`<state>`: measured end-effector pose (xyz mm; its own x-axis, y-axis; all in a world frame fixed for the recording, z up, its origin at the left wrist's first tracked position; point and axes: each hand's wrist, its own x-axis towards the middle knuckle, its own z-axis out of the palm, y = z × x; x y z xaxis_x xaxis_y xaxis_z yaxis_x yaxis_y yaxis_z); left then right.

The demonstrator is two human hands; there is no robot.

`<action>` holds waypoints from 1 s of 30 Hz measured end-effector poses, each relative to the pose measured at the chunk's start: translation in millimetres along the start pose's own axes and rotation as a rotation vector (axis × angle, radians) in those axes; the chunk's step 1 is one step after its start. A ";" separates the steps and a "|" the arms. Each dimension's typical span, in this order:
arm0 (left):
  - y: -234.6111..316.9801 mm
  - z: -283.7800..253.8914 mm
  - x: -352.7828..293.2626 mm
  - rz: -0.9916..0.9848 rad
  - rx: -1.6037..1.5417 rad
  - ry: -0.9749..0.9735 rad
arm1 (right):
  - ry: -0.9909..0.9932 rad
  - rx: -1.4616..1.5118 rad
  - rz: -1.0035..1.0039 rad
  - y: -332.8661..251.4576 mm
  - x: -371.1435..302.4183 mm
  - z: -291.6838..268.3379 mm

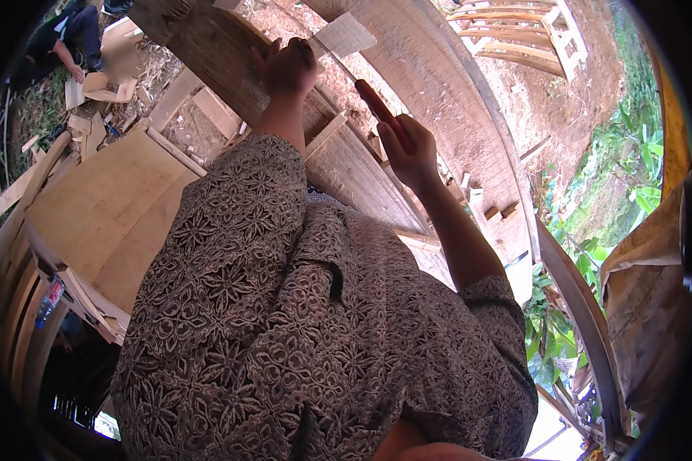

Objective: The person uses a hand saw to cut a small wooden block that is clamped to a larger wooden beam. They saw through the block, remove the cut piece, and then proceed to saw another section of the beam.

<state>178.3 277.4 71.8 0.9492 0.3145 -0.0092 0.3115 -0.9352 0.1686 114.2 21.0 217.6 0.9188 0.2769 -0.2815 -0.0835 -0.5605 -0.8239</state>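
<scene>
My left hand [288, 69] is closed, its fingers curled at the end of a short pale wood piece [346, 34] above a dark plank [215, 58]. What lies under the fingers is mostly hidden. In my right hand [412, 154] is a tool with a red handle [384, 115], fingers wrapped round it. From that handle a long thin metal blade [334, 58] runs up and left, passing close beside my left hand and the pale piece. Its far end lies near the top edge, and its exact kind cannot be made out.
A broad curved wooden slab [446, 92] spans the right of the workplace. On the left stands a pale wooden panel [108, 200]. A co-worker's hand [77, 73] is near wood offcuts [96, 84] at upper left. A slatted wooden frame [515, 34] sits at upper right.
</scene>
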 end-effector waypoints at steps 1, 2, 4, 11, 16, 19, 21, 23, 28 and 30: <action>-0.5 1.3 -1.2 -0.016 0.008 -0.012 | -0.002 0.005 -0.008 2.2 -1.7 1.8; -0.6 2.7 -1.0 -0.032 0.015 -0.023 | -0.007 0.007 0.007 3.1 -3.9 3.1; 0.0 4.2 -0.4 -0.046 0.015 -0.034 | -0.013 0.014 0.036 5.5 -8.6 6.5; -4.7 5.3 0.5 0.000 0.092 -0.066 | -0.028 -0.006 -0.021 44.3 -20.5 21.9; -1.6 0.8 0.1 -0.013 0.107 -0.075 | -0.039 0.014 -0.032 43.0 -25.6 24.9; -6.3 2.0 5.7 -0.009 0.106 -0.091 | -0.003 -0.011 -0.023 57.6 -38.3 27.7; -5.7 4.0 2.6 0.009 0.075 -0.042 | 0.004 -0.007 0.027 70.2 -62.6 15.5; -8.7 5.2 2.3 -0.001 0.069 -0.006 | -0.026 -0.030 0.110 72.7 -93.9 -3.1; -18.7 17.5 2.8 0.005 -0.025 0.086 | -0.015 -0.069 0.128 51.0 -107.7 -17.2; -17.5 16.1 0.9 0.003 0.000 0.041 | -0.015 -0.061 0.049 42.6 -90.2 -12.0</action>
<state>174.4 291.3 53.0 0.9476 0.3178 0.0316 0.3084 -0.9362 0.1688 32.4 -37.2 213.8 0.9081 0.2594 -0.3287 -0.1043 -0.6201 -0.7776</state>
